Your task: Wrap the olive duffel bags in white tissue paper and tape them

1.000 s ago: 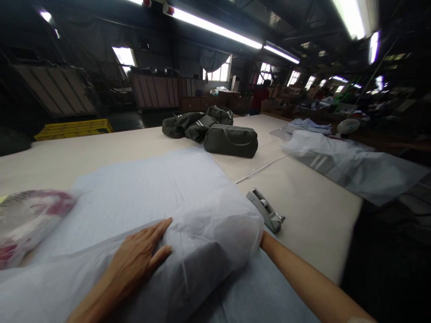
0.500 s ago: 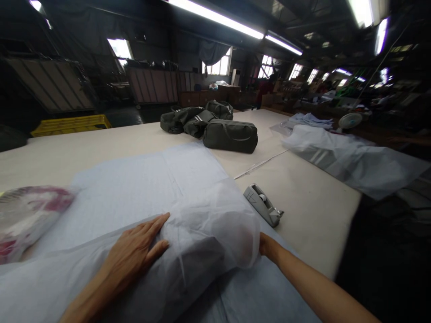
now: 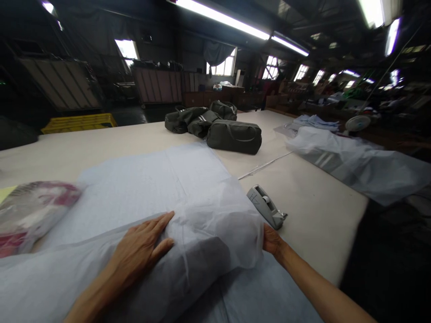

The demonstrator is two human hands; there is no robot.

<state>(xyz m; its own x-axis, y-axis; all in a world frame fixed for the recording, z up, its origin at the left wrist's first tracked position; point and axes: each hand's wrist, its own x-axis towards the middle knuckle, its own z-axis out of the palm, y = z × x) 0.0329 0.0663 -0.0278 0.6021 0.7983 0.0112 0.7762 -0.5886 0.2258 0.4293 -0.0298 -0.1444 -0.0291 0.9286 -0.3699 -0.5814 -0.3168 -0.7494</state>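
Note:
A dark item wrapped in translucent white paper lies across the near part of the table. My left hand rests flat on the wrapping with its fingers stretched out and thumb apart. At the right end of the bundle is my right hand; its fingertips are at the paper's edge, partly hidden by it, and appear closed on the paper. Under the bundle spreads a stack of pale blue-white sheets. A grey tape dispenser stands just beyond my right hand.
Dark green bags sit at the table's far side. Another paper-covered item lies at the right edge, near a fan. A plastic bag with red parts is at left. A yellow crate stands beyond the table.
My right hand has come partly out from inside the paper's end and is now at its edge. The left hand stays on the bundle. The whole view has shifted slightly.

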